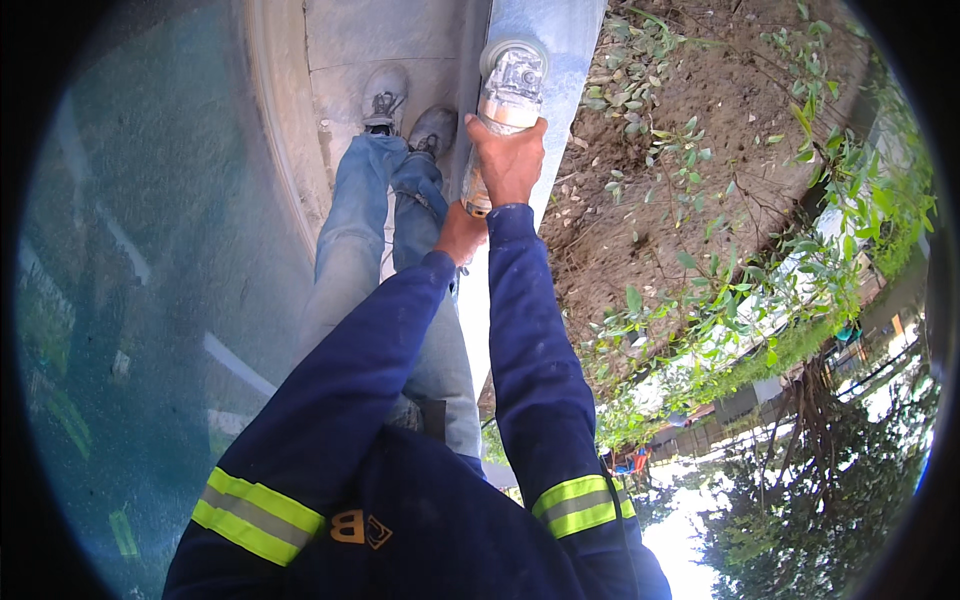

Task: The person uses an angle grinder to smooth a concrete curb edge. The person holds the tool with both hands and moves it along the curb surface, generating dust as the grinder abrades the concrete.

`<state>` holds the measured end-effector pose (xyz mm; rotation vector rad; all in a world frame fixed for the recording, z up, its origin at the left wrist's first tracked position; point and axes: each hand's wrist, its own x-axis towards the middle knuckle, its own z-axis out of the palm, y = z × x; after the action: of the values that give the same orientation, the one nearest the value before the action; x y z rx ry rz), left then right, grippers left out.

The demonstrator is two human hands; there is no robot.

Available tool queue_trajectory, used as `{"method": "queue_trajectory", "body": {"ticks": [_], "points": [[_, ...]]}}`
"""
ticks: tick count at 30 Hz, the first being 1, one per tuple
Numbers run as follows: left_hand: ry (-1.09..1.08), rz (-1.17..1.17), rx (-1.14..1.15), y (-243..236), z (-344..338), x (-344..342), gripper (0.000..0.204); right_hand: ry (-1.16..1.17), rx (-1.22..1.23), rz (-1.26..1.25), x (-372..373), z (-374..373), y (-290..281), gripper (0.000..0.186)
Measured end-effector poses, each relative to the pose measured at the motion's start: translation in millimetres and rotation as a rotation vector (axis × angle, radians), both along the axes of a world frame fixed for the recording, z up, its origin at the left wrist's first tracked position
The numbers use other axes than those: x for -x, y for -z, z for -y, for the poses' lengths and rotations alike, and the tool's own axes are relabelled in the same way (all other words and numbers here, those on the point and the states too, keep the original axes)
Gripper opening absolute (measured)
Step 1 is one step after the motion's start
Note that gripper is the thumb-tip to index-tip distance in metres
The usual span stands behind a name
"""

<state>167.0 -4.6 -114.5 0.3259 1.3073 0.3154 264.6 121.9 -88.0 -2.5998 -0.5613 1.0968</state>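
My right hand [508,160] grips the body of a silver angle grinder [510,82] near its head, which rests against a pale concrete edge [560,40]. My left hand [460,235] holds the rear end of the same grinder, just behind the right hand and partly hidden by it. Both arms wear dark blue sleeves with yellow reflective bands. My legs in blue jeans and grey shoes [385,98] stand on a light concrete ledge [340,60] left of the tool.
A blue-green glass surface [150,280] fills the left side. Right of the concrete edge lies bare soil [700,130] with small leafy plants. Trees, a fence and buildings show at the lower right rim.
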Motion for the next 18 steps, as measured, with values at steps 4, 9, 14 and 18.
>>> {"method": "queue_trajectory", "body": {"ticks": [4,9,14,18], "points": [[0.077,0.025,0.031,10,-18,-3,0.03,0.093,-0.025,0.012,-13,-15,4,0.09],[0.273,0.033,0.106,10,-31,-18,0.042,0.173,-0.155,0.048,-38,-5,12,0.086],[0.4,-0.011,0.061,-5,-15,-13,0.037,0.284,-0.305,-0.153,-42,35,6,0.08],[0.459,-0.028,0.106,-8,7,12,0.033,0.361,-0.364,-0.342,-29,65,1,0.072]]}}
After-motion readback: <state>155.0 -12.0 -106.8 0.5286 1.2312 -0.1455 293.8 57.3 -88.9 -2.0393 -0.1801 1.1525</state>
